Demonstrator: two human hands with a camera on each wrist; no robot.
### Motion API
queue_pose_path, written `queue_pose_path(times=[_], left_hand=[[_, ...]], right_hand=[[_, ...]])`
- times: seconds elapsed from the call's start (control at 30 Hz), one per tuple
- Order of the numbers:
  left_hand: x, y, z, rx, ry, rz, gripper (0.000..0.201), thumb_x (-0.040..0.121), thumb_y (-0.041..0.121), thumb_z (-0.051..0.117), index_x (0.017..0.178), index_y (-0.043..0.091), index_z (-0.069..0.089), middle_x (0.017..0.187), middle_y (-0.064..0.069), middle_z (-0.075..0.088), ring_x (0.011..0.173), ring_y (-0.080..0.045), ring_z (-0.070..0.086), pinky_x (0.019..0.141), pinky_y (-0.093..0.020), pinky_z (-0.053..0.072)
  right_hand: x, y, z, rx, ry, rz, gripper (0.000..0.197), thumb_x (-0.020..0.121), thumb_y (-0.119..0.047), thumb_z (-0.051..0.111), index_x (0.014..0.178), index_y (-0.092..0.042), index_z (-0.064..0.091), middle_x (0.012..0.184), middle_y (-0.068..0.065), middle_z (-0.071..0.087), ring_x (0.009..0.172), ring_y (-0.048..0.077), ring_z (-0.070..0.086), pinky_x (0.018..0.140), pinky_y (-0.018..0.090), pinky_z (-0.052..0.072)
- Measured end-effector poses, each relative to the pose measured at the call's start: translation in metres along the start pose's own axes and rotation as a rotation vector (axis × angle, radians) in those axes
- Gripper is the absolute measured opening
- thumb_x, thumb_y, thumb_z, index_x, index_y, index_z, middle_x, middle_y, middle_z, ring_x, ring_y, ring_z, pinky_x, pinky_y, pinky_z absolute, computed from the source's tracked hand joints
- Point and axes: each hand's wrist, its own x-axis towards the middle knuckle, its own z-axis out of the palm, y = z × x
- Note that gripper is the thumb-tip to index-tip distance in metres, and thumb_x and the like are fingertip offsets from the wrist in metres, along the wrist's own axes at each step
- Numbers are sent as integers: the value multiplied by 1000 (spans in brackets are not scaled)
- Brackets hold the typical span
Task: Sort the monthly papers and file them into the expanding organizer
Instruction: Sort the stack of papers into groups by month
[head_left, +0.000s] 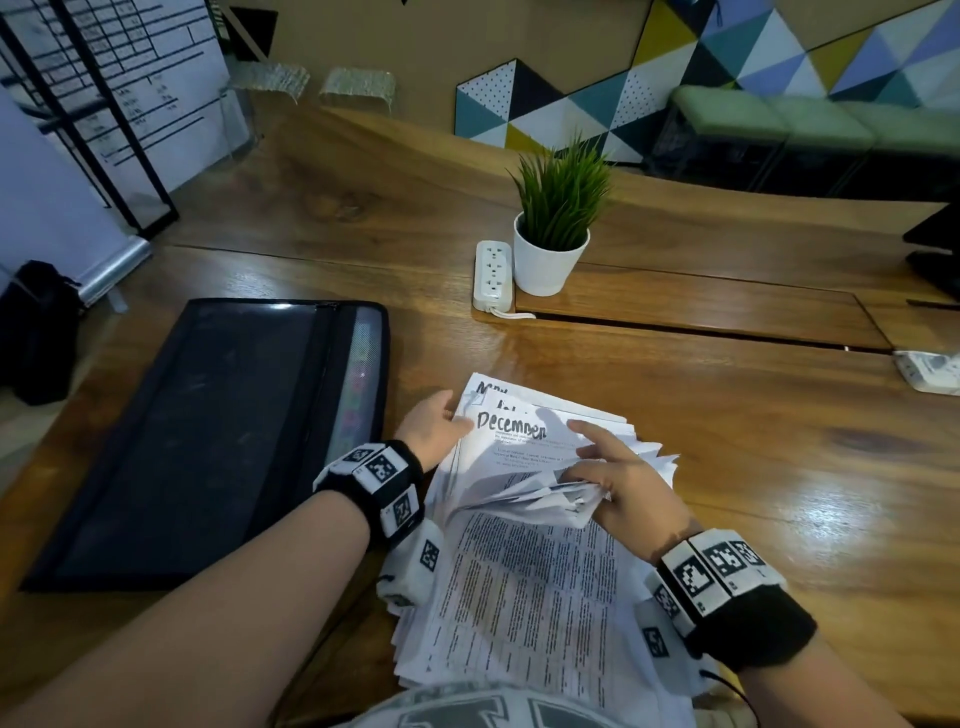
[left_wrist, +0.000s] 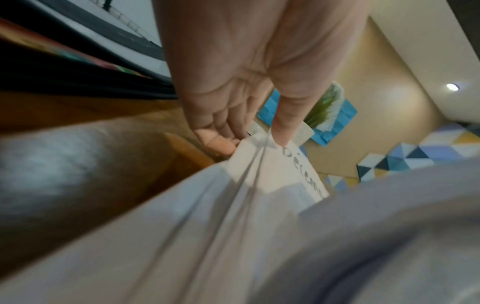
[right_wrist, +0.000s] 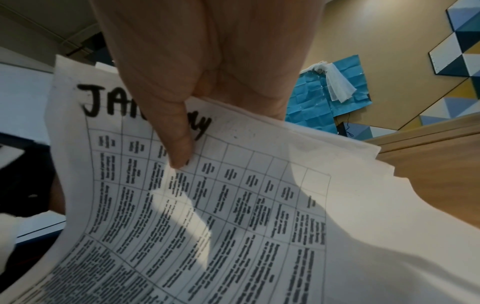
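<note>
White papers are being pinched by both hands, so the person should be lifting one sheet slowly.

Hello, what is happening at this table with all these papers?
A person is going through a stack of papers on a wooden table. The left hand pinches the corner of a sheet headed "December"; the right hand grips a bent bundle whose visible sheet is headed "January". The black expanding organizer lies flat to the left, and no paper is being put into it yet.
</note>
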Motion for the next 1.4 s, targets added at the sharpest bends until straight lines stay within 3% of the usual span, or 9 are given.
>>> queue_pose_path(times=[0.13,0.23,0.33,0.5,0.7,0.9,1.03,1.13,1.4], left_hand=[[4,5,-2,-85,-36,82,22,85,5,65,107,4,66,112,-12,68,98,-21,63,91,-36,49],[0,6,-7,-123,-92,130,7,83,5,68,89,6,68,98,-7,70,89,-19,63,86,-34,49],[-9,7,-10,-191,-220,137,9,84,7,67,83,14,62,95,1,68,85,-13,62,76,-28,47],[-18,8,-10,-300,-331,95,4,86,29,66,85,26,63,100,0,69,94,-24,63,86,-44,47],[-17,8,-9,-298,-252,62,20,98,17,46,111,7,58,113,-16,66,96,-25,62,89,-40,47],[-13,-3,-11,-249,-110,171,77,85,-2,60,144,35,26,118,9,50,112,-16,57,94,-35,49],[-16,-3,-10,-166,-244,260,46,86,-11,47,117,19,60,120,6,53,111,-7,50,91,-16,40],[-18,-4,-2,-178,-348,163,35,95,-1,45,128,5,54,118,3,56,106,-5,51,84,-4,42],[-12,-14,8,-162,-212,247,19,90,3,58,105,1,70,105,-8,70,94,-12,63,99,-34,48]], right_hand=[[6,-4,-5,-45,-11,-6,47,66,18,58,102,-9,70,149,7,25,101,18,61,85,31,51],[11,-5,-10,-78,-14,-45,44,69,14,61,103,-12,71,148,-4,14,94,6,61,84,28,50],[20,-5,-14,-97,-44,-63,39,72,11,61,103,-12,71,149,-4,15,99,16,65,84,33,51],[30,-12,-22,-83,-204,42,40,80,6,58,114,-12,65,151,0,21,124,19,48,93,19,40],[24,-8,-18,-23,-169,-7,37,74,11,58,101,-12,70,118,1,42,94,28,62,73,21,39],[12,1,-12,-27,-100,-82,41,66,17,56,96,-7,70,119,8,50,82,22,66,70,26,46],[10,7,-10,-14,-71,-61,53,65,19,54,103,-14,70,125,-4,47,100,15,62,78,20,43],[10,9,-9,1,-67,-51,58,64,19,52,104,-20,70,128,-14,42,121,8,48,82,22,47],[5,12,-8,27,-70,-39,57,64,20,51,97,-22,70,134,-7,48,125,5,45,77,31,52]])
